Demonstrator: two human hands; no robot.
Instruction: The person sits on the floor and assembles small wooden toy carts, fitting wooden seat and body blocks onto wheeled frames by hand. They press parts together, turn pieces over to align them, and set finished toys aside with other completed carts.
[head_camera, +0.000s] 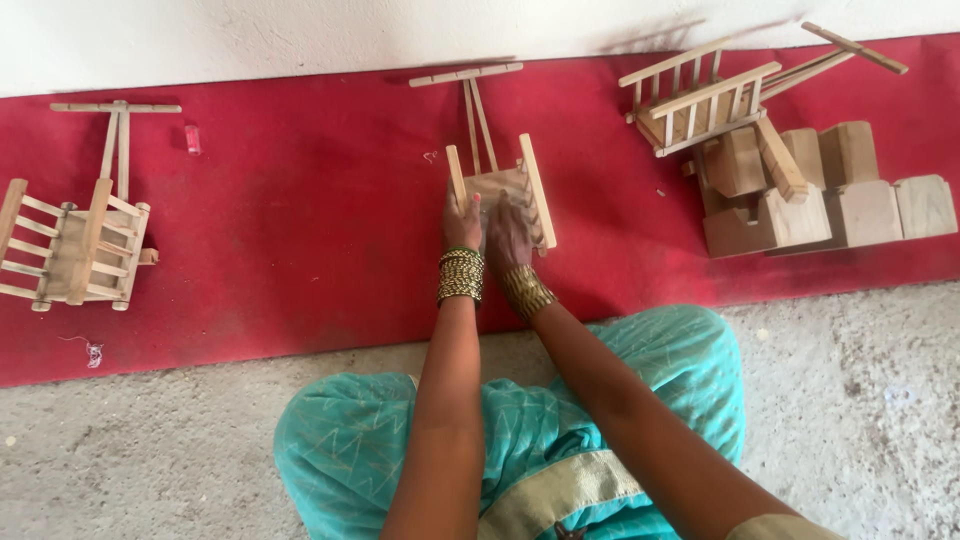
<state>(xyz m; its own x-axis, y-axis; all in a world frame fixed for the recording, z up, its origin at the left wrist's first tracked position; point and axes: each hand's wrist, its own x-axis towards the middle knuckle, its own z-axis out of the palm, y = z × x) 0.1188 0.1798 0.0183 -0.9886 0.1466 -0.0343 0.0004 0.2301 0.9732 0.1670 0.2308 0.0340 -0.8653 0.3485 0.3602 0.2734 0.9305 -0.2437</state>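
A small wooden toy cart (498, 170) lies on the red mat (300, 220) straight ahead, its long handle pointing at the wall. My left hand (461, 222) presses against its left side rail. My right hand (508, 232) rests on the near end of the cart bed, next to the right rail. Both hands touch the cart together; bangles ring both wrists. Whether the fingers wrap round any part is hidden by the backs of the hands.
A finished wooden cart (78, 230) lies at the mat's left. Another cart (700, 95) sits at the upper right on a pile of wooden blocks (820, 190). A small red object (192, 138) lies near the wall. Grey concrete floor (150, 450) is nearest me.
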